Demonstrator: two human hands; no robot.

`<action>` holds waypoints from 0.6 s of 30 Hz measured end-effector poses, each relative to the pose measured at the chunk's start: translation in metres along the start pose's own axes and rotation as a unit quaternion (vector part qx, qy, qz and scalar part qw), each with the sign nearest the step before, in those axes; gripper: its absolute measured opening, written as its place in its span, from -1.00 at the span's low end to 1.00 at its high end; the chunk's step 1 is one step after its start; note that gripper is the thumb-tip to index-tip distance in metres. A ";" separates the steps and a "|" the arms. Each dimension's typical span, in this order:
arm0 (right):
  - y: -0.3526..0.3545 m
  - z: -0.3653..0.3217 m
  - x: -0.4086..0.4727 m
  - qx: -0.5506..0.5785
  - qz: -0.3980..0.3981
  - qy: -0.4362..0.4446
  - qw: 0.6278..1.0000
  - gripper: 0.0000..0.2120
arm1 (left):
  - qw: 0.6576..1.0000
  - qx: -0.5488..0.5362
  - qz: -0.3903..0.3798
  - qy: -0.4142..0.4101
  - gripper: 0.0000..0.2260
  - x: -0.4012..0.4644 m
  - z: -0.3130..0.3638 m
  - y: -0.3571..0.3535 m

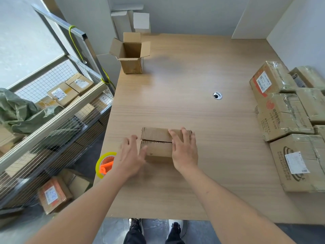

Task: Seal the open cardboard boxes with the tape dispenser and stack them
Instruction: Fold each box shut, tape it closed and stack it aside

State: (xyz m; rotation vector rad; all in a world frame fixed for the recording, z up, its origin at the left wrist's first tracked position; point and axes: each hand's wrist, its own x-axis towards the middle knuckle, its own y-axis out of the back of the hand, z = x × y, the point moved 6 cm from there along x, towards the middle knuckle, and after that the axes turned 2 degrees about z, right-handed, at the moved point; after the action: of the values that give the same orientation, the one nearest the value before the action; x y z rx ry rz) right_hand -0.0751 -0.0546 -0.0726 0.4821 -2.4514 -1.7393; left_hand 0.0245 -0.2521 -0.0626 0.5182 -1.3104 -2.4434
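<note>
A small cardboard box [156, 138] lies in front of me on the wooden table [202, 120], its two top flaps folded down with an untaped seam between them. My right hand [184, 148] presses flat on the right part of the flaps. My left hand [131, 155] hovers with fingers spread beside the box's left end, just touching it. The tape dispenser [105, 164], yellow roll with orange handle, sits at the table's left edge beside my left wrist. A second cardboard box [131, 55] stands upright at the far left corner with all flaps open.
Several taped parcels [284, 117] with labels are piled along the table's right side. A cable hole [217, 95] is in the tabletop. A wire cage cart [52, 110] with parcels stands to the left; another parcel [54, 194] lies on the floor.
</note>
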 end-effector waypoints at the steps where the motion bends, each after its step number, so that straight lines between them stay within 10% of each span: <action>1: -0.002 -0.001 -0.002 -0.016 0.011 0.005 1.000 -0.57 | 1.000 0.018 -0.005 0.013 -0.50 -0.002 -0.015 0.002; 12: -0.010 -0.002 -0.003 -0.041 0.102 0.003 0.994 -0.51 | 0.963 0.246 -0.108 0.001 0.00 -0.021 -0.117 -0.024; 18: -0.012 -0.001 -0.004 -0.053 0.092 -0.002 0.994 -0.52 | 0.979 0.187 -0.073 -0.037 0.06 -0.025 -0.119 -0.015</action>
State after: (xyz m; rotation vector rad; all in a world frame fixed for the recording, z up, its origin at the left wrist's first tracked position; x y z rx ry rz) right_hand -0.0690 -0.0577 -0.0835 0.2329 -2.3081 -1.7823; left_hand 0.0997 -0.3195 -0.1328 0.6411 -1.8385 -2.3551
